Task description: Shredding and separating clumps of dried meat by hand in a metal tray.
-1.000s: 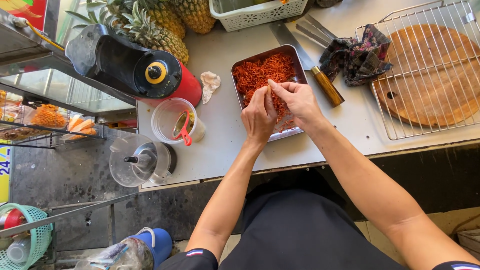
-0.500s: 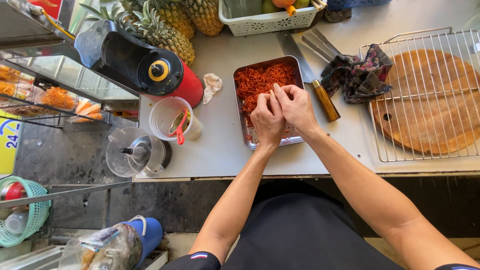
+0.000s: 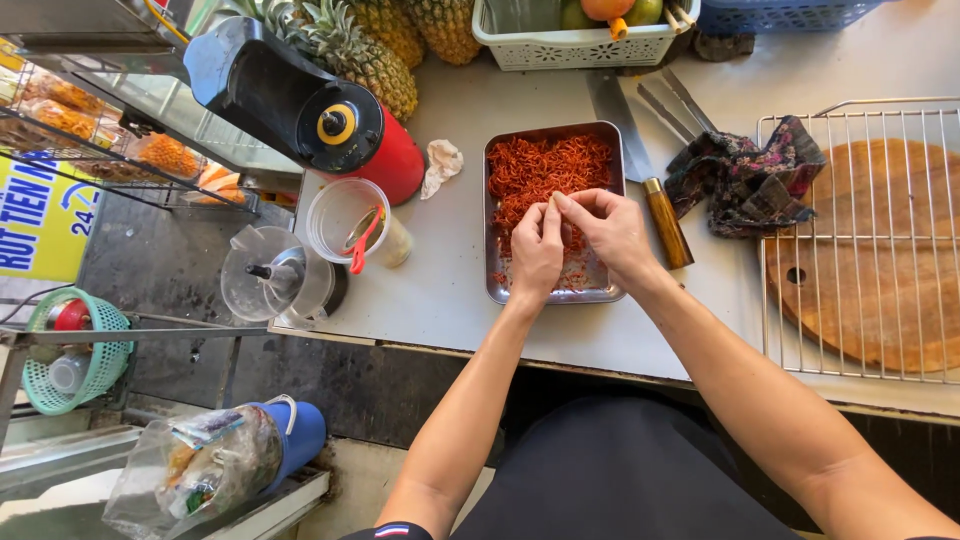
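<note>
Hands: left hand [image 3: 537, 250] and right hand [image 3: 612, 232] fingertip-pinched (grip contents unclear) over metal tray [image 3: 492, 262].

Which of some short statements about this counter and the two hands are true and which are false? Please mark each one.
1. Both hands are over the metal tray. True: the left hand and the right hand meet above it, fingertips together.
2. The tray holds green leaves. False: it holds orange-red shreds.
3. A knife with a wooden handle lies right of the tray. True.
4. The wooden board lies on top of the wire rack. False: the board lies under the rack.
5. The dark cloth is inside the white basket. False: it lies on the counter, between knife and rack.
</note>
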